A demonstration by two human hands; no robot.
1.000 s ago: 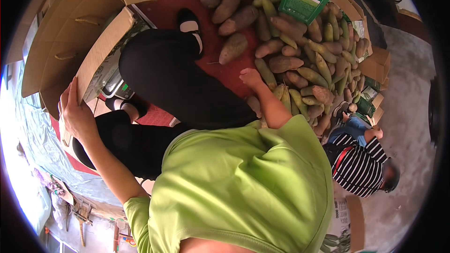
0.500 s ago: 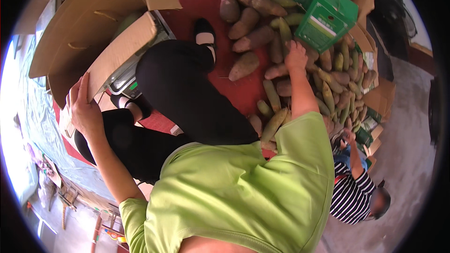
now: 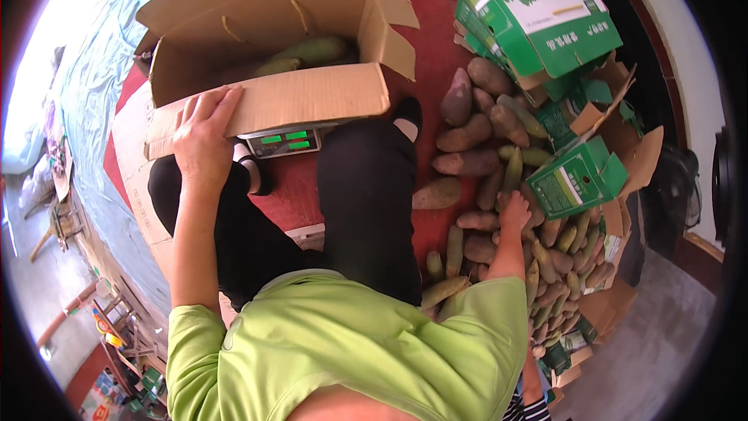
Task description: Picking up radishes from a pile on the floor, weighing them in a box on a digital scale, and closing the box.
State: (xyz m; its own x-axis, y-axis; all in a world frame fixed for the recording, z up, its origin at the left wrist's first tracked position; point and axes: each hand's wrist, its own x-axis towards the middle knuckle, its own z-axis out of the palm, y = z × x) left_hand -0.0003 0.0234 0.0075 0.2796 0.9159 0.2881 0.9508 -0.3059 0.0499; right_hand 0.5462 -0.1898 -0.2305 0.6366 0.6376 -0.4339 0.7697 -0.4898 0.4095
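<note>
My left hand (image 3: 204, 136) grips the front flap of an open cardboard box (image 3: 269, 105), its fingers lying over the flap. Green radishes (image 3: 308, 52) lie inside the box, partly in shadow. Beneath the flap shows a weighing scale (image 3: 284, 141) with lit green displays. On the right, my right hand (image 3: 514, 212) is down at the heap, its bent fingers closed around the lower end of a slim green radish (image 3: 511, 169). Purplish-brown radishes (image 3: 466, 162) and more green ones surround it. A small green carton (image 3: 575, 179) sits tilted on the heap beside that hand.
Larger green-and-white cartons (image 3: 538, 12) stand at the back right, with torn cardboard (image 3: 635, 160) beside them. A black fan (image 3: 679, 187) is at the right. Blue plastic sheeting (image 3: 101, 101) covers the left side. A co-worker's striped sleeve (image 3: 530, 408) shows at lower right.
My view has turned toward the left, so the box's inside and the scale displays now show. My left hand stays on the flap and my right hand stays at the heap.
</note>
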